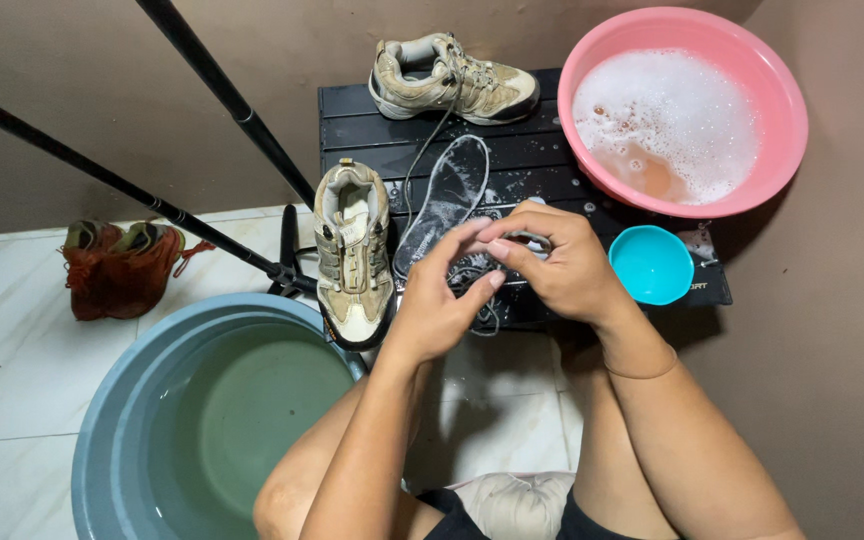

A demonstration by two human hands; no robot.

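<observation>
**Shoe wash, laces stage**

Left hand (437, 305) and right hand (562, 265): fingers (472, 240) pinched shut on a grey shoelace (472, 272) over the black counter (542, 150). Lace wet, tangled. Insole (447, 200) out, sudsy. Tan shoe (352, 250) unlaced; second shoe (452, 80) apparently still laced. Pink basin (782, 110) holds suds. Rinsing seemingly remains.
</observation>
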